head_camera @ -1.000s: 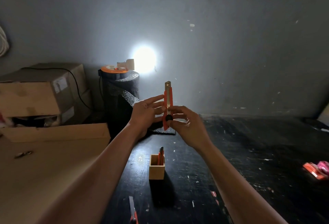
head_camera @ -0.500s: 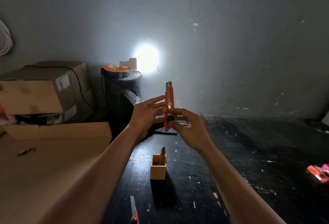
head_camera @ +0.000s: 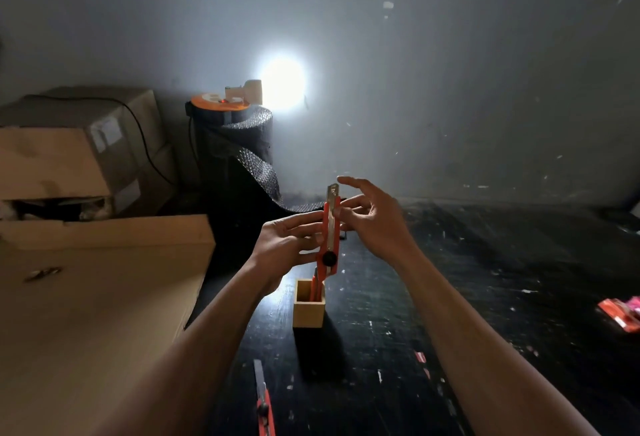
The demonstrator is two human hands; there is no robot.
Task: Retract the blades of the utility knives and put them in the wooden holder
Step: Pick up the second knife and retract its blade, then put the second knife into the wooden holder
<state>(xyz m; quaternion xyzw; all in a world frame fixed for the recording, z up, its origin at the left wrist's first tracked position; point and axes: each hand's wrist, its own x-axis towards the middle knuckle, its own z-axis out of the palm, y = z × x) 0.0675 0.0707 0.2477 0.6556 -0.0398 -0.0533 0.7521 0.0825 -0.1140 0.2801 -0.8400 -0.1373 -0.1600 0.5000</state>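
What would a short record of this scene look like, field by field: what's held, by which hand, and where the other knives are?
held item: orange utility knife, upright, above the holder
holding hand: left hand, fingers on the knife's side
other hand: right hand, fingers spread, beside the knife's top
blade of held knife: only a short metal tip shows at the top
wooden holder: on the black table, orange knives already inside
knife still lying out: loose knife near the front edge, blade extended

Both forearms are bare to the frame's lower edge, with no sleeves showing. The left hand (head_camera: 287,245) and right hand (head_camera: 375,224) are ungloved.
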